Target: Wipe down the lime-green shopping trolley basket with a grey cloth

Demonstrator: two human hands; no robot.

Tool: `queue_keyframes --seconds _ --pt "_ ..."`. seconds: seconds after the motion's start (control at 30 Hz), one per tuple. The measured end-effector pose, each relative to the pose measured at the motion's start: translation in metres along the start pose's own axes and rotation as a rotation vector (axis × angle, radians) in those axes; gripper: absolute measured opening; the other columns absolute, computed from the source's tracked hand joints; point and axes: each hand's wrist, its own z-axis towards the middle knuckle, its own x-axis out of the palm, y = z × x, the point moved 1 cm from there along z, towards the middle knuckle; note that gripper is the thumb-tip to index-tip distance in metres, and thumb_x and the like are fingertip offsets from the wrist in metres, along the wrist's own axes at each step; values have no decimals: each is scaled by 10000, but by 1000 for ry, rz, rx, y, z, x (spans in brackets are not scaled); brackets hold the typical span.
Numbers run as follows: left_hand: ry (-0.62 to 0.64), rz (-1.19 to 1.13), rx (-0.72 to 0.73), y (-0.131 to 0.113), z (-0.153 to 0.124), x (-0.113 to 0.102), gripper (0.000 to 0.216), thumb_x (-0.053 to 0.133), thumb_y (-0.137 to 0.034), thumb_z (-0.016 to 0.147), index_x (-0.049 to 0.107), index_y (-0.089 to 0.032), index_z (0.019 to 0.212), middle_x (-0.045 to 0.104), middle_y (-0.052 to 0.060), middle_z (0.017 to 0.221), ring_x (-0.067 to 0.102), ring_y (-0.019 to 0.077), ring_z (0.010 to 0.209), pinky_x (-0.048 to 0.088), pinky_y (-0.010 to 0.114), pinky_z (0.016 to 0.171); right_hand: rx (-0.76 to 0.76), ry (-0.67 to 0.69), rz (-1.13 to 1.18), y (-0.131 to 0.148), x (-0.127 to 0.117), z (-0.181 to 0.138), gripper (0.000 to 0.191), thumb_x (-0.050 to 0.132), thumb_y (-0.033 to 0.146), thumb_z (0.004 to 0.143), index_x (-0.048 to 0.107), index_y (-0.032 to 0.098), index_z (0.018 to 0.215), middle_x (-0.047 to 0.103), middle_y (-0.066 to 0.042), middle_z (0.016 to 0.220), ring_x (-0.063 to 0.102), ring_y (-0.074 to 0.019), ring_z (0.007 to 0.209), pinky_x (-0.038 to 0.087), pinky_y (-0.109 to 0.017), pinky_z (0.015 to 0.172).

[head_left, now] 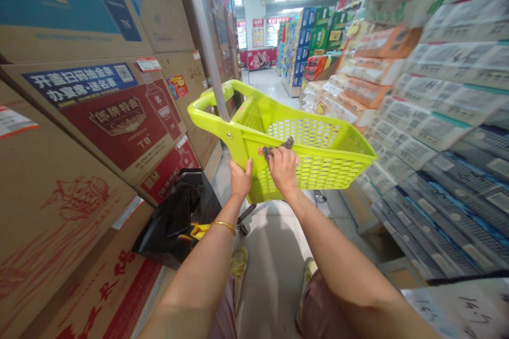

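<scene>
A lime-green plastic shopping cart basket (318,132) stands in the aisle in front of me, tilted, with a curved handle at its far left. My left hand (240,179) grips the near left corner of the basket, fingers wrapped round its edge. My right hand (283,168) presses a grey cloth (278,146) against the basket's near wall, fingers closed on it. A gold bangle (223,225) sits on my left wrist.
Stacked cardboard liquor cartons (107,116) line the left. A black bag (181,212) lies at their foot. Shelves of packaged tissue (429,116) fill the right. The tiled aisle floor (274,254) runs ahead to more displays. My feet show below.
</scene>
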Motion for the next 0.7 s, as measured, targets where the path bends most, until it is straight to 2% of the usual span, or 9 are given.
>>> queue_keyframes --seconds 0.13,0.27,0.4,0.53,0.7 --pt "-8 38 -28 -2 -2 0 374 516 -356 821 363 -128 1076 579 193 1051 594 246 975 467 348 790 50 31 29 4 0 -4 225 426 294 892 586 164 982 581 -105 1017 438 -216 909 288 -343 772" --pt "-23 60 -27 -2 -3 0 358 519 -346 819 368 -134 1063 590 179 1017 602 241 950 470 338 765 -87 155 61 27 9 -21 199 422 286 894 590 194 951 593 -78 999 438 -205 887 285 -341 763" --pt "-27 83 -15 2 -2 -1 379 528 -366 810 362 -147 1070 593 169 1004 609 243 931 472 347 753 -127 214 70 37 15 -28 201 406 269 900 587 193 946 593 -81 996 436 -199 905 283 -343 780" --pt "-17 67 5 6 0 -2 375 510 -387 815 359 -153 1066 589 175 1026 604 246 955 472 366 782 -205 189 58 21 11 -20 204 396 251 902 580 196 970 593 -73 1000 437 -192 900 282 -340 791" --pt "-17 36 9 8 1 -1 410 513 -385 808 348 -140 1093 562 205 1098 571 260 1039 461 382 840 20 75 16 -8 -2 -5 246 401 297 897 580 170 1010 568 -105 1021 427 -213 942 288 -356 807"
